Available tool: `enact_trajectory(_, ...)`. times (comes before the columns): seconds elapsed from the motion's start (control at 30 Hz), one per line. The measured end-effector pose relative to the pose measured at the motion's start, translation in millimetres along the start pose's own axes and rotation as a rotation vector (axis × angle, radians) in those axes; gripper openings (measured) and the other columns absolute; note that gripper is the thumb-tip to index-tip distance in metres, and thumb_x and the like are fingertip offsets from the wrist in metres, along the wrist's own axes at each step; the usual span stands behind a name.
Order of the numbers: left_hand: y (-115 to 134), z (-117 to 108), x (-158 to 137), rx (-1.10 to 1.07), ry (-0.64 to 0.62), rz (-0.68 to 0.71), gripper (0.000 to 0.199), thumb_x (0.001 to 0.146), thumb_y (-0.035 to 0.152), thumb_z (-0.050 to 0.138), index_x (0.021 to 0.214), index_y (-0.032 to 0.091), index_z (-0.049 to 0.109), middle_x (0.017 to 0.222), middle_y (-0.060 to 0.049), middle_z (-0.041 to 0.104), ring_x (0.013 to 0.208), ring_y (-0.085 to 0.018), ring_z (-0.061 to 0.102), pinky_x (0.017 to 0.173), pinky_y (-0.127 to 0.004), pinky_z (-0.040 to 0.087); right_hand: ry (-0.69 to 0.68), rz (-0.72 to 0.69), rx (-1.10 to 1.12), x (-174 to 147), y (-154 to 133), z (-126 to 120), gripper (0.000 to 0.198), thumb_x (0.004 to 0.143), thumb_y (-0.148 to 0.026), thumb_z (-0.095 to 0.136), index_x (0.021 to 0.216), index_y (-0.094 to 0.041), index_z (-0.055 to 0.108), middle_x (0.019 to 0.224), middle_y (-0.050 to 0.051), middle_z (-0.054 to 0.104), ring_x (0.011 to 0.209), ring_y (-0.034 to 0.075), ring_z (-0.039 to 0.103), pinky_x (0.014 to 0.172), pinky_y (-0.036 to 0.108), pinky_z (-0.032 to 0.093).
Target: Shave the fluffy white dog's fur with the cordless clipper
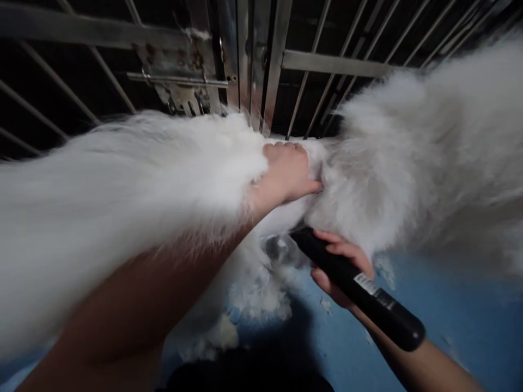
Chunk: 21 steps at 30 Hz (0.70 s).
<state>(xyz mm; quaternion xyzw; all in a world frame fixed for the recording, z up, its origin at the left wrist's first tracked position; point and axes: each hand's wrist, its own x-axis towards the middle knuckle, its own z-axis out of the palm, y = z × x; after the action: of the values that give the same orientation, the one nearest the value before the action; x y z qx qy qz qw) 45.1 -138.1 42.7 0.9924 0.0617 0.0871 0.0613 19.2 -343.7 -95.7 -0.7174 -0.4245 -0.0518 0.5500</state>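
Black clipper-like tool [356, 286] in right hand [355, 258], fingers closed round the handle. Long axis slanting: butt toward near right, working end forward-left into white fur; tip blurred, partly hidden. Under the grip, blue surface [347, 356] with loose tufts [261, 296]. Just beyond, forward-left of the grip, left hand [290, 171] laid over white animal [163, 169], thumb apart; cannot tell if pinching. Animal cut off both sides. Farthest out, barred cage [335, 64], sliding bolt [183, 80]; contents lost in darkness.
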Motion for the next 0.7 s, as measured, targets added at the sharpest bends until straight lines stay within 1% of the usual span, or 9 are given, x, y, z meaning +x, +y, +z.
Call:
enact_trajectory(0.07, 0, 0, 0, 0.002, 0.003, -0.003, 0.066, 0.081, 0.055, 0.064, 0.125, 0.005, 0.059, 0.123, -0.018, 0.065, 0.114, -0.036, 0.058, 0.095, -0.045, 0.045, 0.035, -0.11, -0.043, 2, 4, 7, 0.05, 0.074, -0.024, 0.078, 0.117, -0.034, 0.055, 0.126, 0.008, 0.069, 0.114, 0.03, 0.069, 0.091, 0.048, 0.061)
enact_trajectory(0.13, 1, -1, 0, 0.022, -0.02, -0.005, 0.069, 0.082, 0.054, 0.064, 0.127, 0.003, 0.058, 0.125, -0.02, 0.064, 0.115, -0.036, 0.058, 0.096, -0.044, 0.045, 0.045, -0.243, -0.133, 2, 11, 16, 0.046, 0.074, -0.024, 0.076, 0.114, -0.031, 0.055, 0.119, 0.008, 0.072, 0.104, 0.028, 0.073, 0.08, 0.043, 0.064)
enact_trajectory(0.2, 2, -2, 0, 0.038, -0.045, 0.005, 0.069, 0.083, 0.054, 0.062, 0.129, 0.002, 0.056, 0.127, -0.021, 0.063, 0.117, -0.034, 0.058, 0.098, -0.043, 0.044, 0.06, -0.278, -0.192, -2, 17, 24, 0.045, 0.072, -0.024, 0.075, 0.112, -0.03, 0.056, 0.116, 0.008, 0.073, 0.099, 0.027, 0.075, 0.076, 0.04, 0.065)
enact_trajectory(0.27, 3, -4, 0, 0.043, -0.058, 0.001, 0.069, 0.085, 0.055, 0.06, 0.131, 0.004, 0.055, 0.129, -0.019, 0.062, 0.118, -0.034, 0.057, 0.099, -0.042, 0.043, 0.083, -0.251, -0.203, -7, 17, 29, 0.045, 0.072, -0.025, 0.075, 0.112, -0.028, 0.057, 0.117, 0.01, 0.073, 0.099, 0.027, 0.075, 0.076, 0.04, 0.065)
enact_trajectory(0.33, 4, -5, 1, 0.035, -0.067, -0.008, 0.068, 0.086, 0.057, 0.058, 0.131, 0.006, 0.055, 0.13, -0.019, 0.061, 0.12, -0.035, 0.056, 0.1, -0.044, 0.043, 0.154, -0.232, -0.182, -10, 15, 33, 0.046, 0.073, -0.026, 0.076, 0.114, -0.027, 0.056, 0.119, 0.012, 0.072, 0.102, 0.028, 0.074, 0.079, 0.042, 0.064)
enact_trajectory(0.4, 4, -4, 2, 0.027, -0.074, -0.012, 0.068, 0.086, 0.057, 0.057, 0.132, 0.007, 0.055, 0.131, -0.019, 0.061, 0.121, -0.035, 0.056, 0.1, -0.044, 0.043, 0.227, -0.255, -0.172, -11, 16, 39, 0.046, 0.073, -0.026, 0.076, 0.114, -0.026, 0.055, 0.119, 0.012, 0.071, 0.103, 0.028, 0.073, 0.08, 0.043, 0.064)
enact_trajectory(0.47, 5, -2, 2, 0.03, -0.066, -0.008, 0.068, 0.085, 0.056, 0.057, 0.133, 0.008, 0.054, 0.131, -0.019, 0.061, 0.121, -0.035, 0.055, 0.1, -0.043, 0.042, 0.224, -0.269, -0.21, -11, 20, 46, 0.043, 0.072, -0.026, 0.075, 0.11, -0.026, 0.056, 0.114, 0.01, 0.073, 0.1, 0.027, 0.074, 0.078, 0.041, 0.064)
enact_trajectory(0.57, 5, 2, 2, 0.044, -0.047, -0.006, 0.067, 0.085, 0.056, 0.056, 0.133, 0.009, 0.053, 0.13, -0.017, 0.061, 0.12, -0.034, 0.056, 0.1, -0.042, 0.042, 0.215, -0.212, -0.246, -15, 26, 51, 0.038, 0.072, -0.025, 0.072, 0.107, -0.027, 0.057, 0.11, 0.009, 0.074, 0.095, 0.027, 0.075, 0.075, 0.04, 0.064)
enact_trajectory(0.7, 4, 6, 4, 0.048, -0.031, -0.018, 0.064, 0.086, 0.057, 0.052, 0.132, 0.012, 0.055, 0.127, -0.015, 0.062, 0.119, -0.033, 0.056, 0.1, -0.042, 0.043, 0.268, -0.191, -0.075, -19, 27, 50, 0.042, 0.075, -0.028, 0.073, 0.113, -0.026, 0.055, 0.115, 0.01, 0.073, 0.1, 0.027, 0.074, 0.082, 0.042, 0.063)
